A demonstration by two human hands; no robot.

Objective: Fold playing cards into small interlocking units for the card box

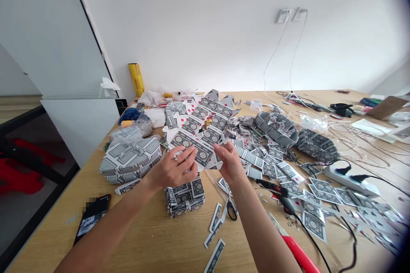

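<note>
Both hands grasp the near end of a card panel raised over the table, the left hand and right hand hiding its lower edge.

Crowded wooden table: loose playing cards strewn toward the right edge, folded card blocks near the left edge, phone at the near left corner, scissors mid-table, power strip right, yellow roll at the far left corner.
</note>
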